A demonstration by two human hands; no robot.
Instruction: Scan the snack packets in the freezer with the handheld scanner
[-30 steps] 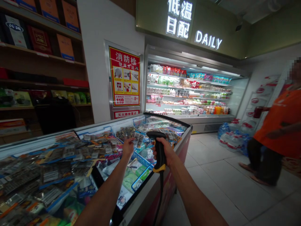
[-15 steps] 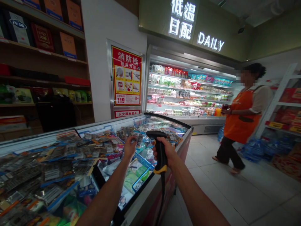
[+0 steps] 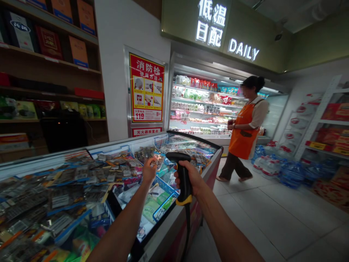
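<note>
Here we grip the black pistol-shaped barcode scanner [image 3: 182,174] in our closed right hand [image 3: 194,177], while our left hand [image 3: 149,169] pinches a small packet [image 3: 157,160] above the glass-topped chest freezer [image 3: 174,222]; the trailing cable could snag its edge.

freezer [image 3: 191,213]: left end cut off | packets [image 3: 81,178]: labels unreadable

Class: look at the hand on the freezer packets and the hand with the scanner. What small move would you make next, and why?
Probably tilt the barcode scanner in the right hand down toward the small packet that the left hand pinches above the chest freezer: its head sits beside the packet, not yet aimed squarely at it.
</note>
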